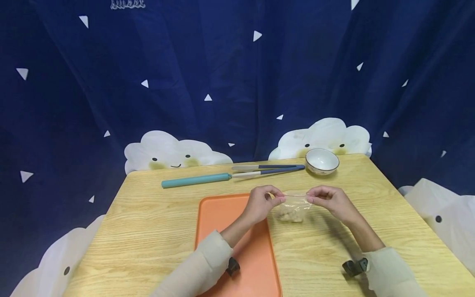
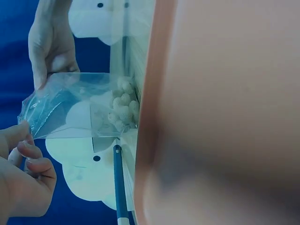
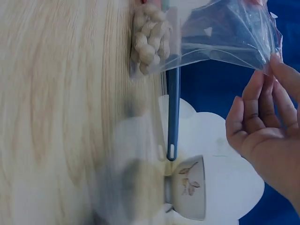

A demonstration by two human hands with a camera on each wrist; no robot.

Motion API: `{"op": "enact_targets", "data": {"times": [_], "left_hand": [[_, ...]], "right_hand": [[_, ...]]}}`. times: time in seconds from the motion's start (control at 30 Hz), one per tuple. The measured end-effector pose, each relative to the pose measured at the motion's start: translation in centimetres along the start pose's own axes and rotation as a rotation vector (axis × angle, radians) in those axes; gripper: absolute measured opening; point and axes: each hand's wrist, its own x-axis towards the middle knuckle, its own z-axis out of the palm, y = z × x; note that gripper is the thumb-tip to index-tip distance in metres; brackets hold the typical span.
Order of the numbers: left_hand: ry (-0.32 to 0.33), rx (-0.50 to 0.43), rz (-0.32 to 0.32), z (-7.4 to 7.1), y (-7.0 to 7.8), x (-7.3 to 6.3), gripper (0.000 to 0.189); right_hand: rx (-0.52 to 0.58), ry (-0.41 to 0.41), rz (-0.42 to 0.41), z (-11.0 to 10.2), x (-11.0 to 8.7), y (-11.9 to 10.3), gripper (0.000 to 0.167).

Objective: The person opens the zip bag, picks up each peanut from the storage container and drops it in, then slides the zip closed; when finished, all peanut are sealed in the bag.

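Note:
A clear plastic zip bag (image 1: 295, 205) with several peanuts in their shells (image 3: 151, 40) at its bottom stands on the table, just right of the orange tray. Its top edge is pinched at the left corner by my left hand (image 1: 260, 202), between thumb and forefinger. At the opposite corner my right hand (image 1: 332, 202) pinches the edge in the same way. The left wrist view shows the bag (image 2: 70, 108) stretched between both hands, with the peanuts (image 2: 124, 105) near the tray's rim. My left forearm passes over the tray.
An orange tray (image 1: 233, 247) lies on the wooden table (image 1: 148, 231) under my left arm. Behind the bag are tongs with blue and pale arms (image 1: 282, 168) and a teal stick (image 1: 196, 180). A white bowl (image 1: 322, 161) stands at the back right.

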Motion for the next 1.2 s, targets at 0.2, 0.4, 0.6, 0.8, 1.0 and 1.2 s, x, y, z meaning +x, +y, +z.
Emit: {"op": "enact_targets", "data": {"times": [0.2, 0.4, 0.6, 0.8, 1.0, 1.2], "left_hand": [[-0.006, -0.064, -0.065, 0.2, -0.3, 0.2, 0.008], [0.022, -0.128, -0.093, 0.2, -0.6, 0.4, 0.009], [0.078, -0.110, -0.079, 0.2, -1.1, 0.7, 0.009], [0.069, -0.116, -0.080, 0.1, -1.4, 0.7, 0.008], [0.005, -0.075, -0.046, 0.5, -1.1, 0.7, 0.012], [0.015, -0.030, -0.008, 0.9, -1.0, 0.7, 0.010]], "right_hand": [[0.002, 0.019, 0.022, 0.1, 0.1, 0.7, 0.028], [0.017, 0.008, 0.049, 0.0, 0.2, 1.1, 0.033], [0.018, 0.069, 0.077, 0.3, 0.3, 1.0, 0.038], [0.016, 0.059, 0.082, 1.0, 0.6, 0.8, 0.038], [0.016, 0.027, 0.086, 1.7, 0.5, 0.6, 0.037], [0.010, 0.067, 0.090, 1.9, 0.1, 0.3, 0.037]]}}
